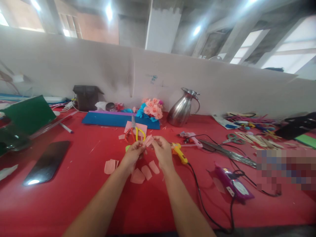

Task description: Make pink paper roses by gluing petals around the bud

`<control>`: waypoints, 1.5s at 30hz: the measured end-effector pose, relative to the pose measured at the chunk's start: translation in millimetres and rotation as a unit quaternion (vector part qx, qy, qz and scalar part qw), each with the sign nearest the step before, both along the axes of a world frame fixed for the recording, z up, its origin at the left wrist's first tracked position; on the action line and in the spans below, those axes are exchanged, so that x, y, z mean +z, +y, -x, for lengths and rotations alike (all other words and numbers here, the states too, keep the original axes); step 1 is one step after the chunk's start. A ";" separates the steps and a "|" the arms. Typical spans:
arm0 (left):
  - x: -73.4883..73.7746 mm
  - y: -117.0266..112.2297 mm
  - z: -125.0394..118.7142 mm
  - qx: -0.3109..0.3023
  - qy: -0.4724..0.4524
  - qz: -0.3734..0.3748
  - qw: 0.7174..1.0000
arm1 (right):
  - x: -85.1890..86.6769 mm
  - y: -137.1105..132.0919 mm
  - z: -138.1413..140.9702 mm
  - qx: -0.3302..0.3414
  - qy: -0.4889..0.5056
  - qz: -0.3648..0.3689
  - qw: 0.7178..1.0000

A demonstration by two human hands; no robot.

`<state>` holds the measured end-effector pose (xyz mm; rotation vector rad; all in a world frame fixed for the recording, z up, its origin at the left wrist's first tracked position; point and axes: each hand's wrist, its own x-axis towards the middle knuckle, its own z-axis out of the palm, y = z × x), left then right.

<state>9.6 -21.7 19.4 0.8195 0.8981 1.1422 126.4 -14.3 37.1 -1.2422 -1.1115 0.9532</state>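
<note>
Between my left hand [135, 153] and my right hand [162, 151] is a small pink paper piece [148, 141], pinched by the fingers of both. Loose pink paper petals [146, 172] lie on the red table just below my hands, and a small stack of pink pieces [110, 166] is at the left. Past my fingers, scissors with red and yellow handles [140, 132] rest partly on a pink paper sheet [143, 126]. A yellow glue gun [181, 154] lies close to the right of my right hand. A green item beside my left hand is mostly hidden.
Behind stand a bunch of pink and blue paper flowers [154, 110], blue sheets [111, 121] and a steel jug [182, 108]. A black phone [46, 163] lies left. To the right are a purple power strip [233, 184] with trailing cords, metal wires [227, 153] and green-handled scissors [235, 139].
</note>
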 end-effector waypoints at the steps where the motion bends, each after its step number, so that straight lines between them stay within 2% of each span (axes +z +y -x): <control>1: 0.2 0.2 0.4 0.000 -0.001 0.002 1.000 | 0.3 -0.1 -0.1 0.006 0.000 0.000 1.000; 10: 5.0 -1.7 2.6 -0.011 0.014 0.005 1.000 | 3.6 -1.8 0.7 0.045 -0.002 -0.008 0.999; 26: 2.2 -0.1 3.7 -0.010 0.034 0.005 0.999 | 4.3 -2.2 0.7 0.041 -0.007 0.001 0.999; 32: -0.4 1.8 5.9 -0.018 -0.010 -0.006 1.000 | 2.2 -1.1 0.2 0.062 0.018 -0.009 0.998; 39: 0.9 3.6 5.5 -0.008 -0.052 0.049 0.997 | 1.6 -1.5 1.1 0.076 0.023 -0.012 0.997; 45: 3.5 2.6 6.0 -0.011 -0.062 0.062 0.996 | 3.7 -2.4 1.0 0.080 0.016 -0.016 0.997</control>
